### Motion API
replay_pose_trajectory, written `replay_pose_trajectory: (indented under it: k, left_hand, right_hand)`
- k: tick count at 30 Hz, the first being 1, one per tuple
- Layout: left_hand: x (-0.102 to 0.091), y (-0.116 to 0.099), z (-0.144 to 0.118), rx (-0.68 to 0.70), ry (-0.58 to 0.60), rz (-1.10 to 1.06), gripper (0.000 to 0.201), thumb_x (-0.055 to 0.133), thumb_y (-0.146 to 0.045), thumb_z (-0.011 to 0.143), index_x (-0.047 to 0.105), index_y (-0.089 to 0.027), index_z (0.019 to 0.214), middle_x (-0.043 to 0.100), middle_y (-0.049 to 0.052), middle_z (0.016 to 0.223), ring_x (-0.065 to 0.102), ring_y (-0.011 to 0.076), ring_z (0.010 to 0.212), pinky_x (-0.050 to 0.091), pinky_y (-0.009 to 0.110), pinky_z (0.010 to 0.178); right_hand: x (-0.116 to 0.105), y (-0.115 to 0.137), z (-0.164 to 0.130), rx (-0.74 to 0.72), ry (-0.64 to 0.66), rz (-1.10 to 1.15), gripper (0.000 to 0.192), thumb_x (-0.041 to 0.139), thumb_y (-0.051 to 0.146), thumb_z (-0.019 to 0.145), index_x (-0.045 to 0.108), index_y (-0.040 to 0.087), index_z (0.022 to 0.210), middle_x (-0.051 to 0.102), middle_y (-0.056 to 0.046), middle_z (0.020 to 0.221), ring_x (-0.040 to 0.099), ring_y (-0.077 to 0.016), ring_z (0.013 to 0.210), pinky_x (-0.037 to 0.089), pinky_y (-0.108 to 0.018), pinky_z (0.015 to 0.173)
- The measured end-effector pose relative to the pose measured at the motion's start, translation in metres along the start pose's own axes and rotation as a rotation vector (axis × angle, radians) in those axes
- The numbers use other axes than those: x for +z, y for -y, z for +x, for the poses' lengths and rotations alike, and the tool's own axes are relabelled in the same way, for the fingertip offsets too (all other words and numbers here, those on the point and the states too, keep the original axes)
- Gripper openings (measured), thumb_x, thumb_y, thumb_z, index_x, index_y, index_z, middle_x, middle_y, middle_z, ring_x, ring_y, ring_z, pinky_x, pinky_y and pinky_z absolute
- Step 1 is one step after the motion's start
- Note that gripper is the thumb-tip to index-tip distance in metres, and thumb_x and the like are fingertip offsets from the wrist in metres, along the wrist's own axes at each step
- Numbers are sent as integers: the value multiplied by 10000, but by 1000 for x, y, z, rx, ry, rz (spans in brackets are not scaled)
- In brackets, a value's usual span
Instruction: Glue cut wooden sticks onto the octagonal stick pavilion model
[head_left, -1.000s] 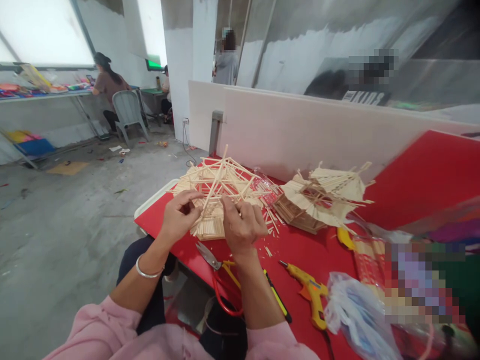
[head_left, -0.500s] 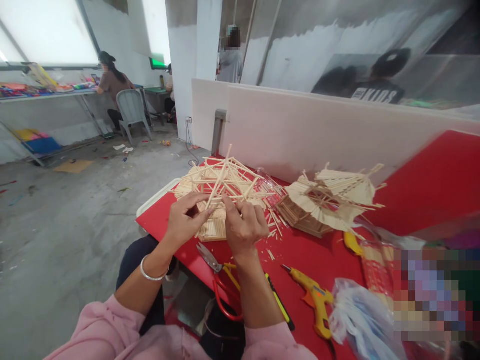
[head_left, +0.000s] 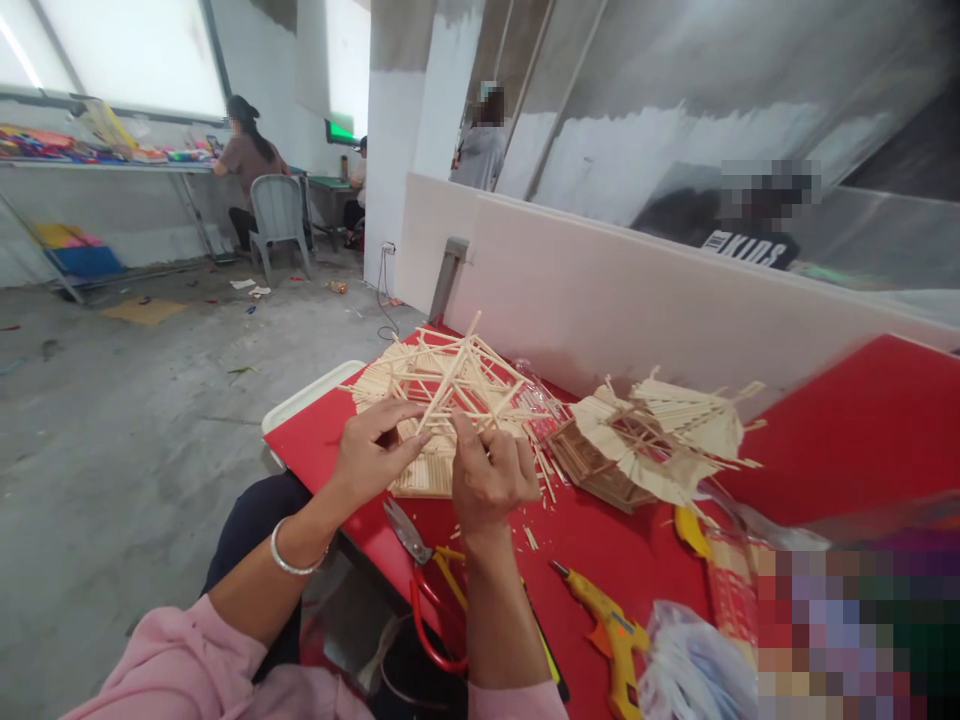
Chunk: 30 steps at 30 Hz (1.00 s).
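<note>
Head view. Both hands work at a stick frame (head_left: 450,385), an open lattice of thin pale sticks that stands on a flat panel of laid sticks (head_left: 427,470) at the near left part of the red desk (head_left: 615,520). The left hand (head_left: 371,455) has its grip pressed together on a stick at the frame's near edge, thumb against forefinger. The right hand (head_left: 491,475) is curled, forefinger raised to a slanting stick; its grip appears closed on that stick (the contact itself is small and partly hidden).

As to progress: the frame is a bare skeleton with stick ends crossing and jutting out untrimmed, and no covering on it. To its right stands a second stick model (head_left: 660,440), walled and covered with fanned stick panels, which by comparison looks far more complete. Loose stick offcuts (head_left: 536,505) lie between the two. Scissors (head_left: 420,555) and a yellow glue gun (head_left: 607,635) lie near, unheld.
</note>
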<state>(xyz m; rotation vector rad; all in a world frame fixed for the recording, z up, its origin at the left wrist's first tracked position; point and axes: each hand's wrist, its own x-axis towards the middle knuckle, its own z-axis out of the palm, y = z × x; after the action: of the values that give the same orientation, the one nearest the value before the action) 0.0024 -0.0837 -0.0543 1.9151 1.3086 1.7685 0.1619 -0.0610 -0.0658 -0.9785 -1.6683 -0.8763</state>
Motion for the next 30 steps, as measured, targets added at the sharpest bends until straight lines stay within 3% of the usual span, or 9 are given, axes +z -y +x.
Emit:
replay_pose_trajectory:
  k: [8,17,23,30]
  left_hand:
    - [0,2,-2,28,-16,3,177,722,-261,826,746,-207,992,774,77,971,705,161,794,568,272,676]
    - [2,5,-3,53,-22,0,180,710,-251,833,739,-196,1002,767,56,953,591,76,556,452,193,467]
    - [1,3,-2,71,-31,4,176,710,-219,824,738,-200,996,769,58,954,686,132,737,539,226,599]
    - [1,5,-4,80,-38,20,186,724,-215,824,735,-184,1006,770,63,954,681,116,708,543,217,611]
  right_hand:
    - [0,1,1,4,-22,-19,412,625,31,850,697,298,1155,481,26,626,390,-125,618,298,-281,651]
    - [1,0,1,8,-14,2,403,643,14,842,704,283,1135,460,27,611,371,-129,625,293,-281,654]
    - [5,-2,-2,9,-28,14,508,643,13,836,653,313,1247,453,34,619,370,-126,623,297,-279,657]
    - [4,-1,-2,6,-28,20,458,690,100,848,648,296,1260,475,26,631,388,-125,623,301,-287,658]
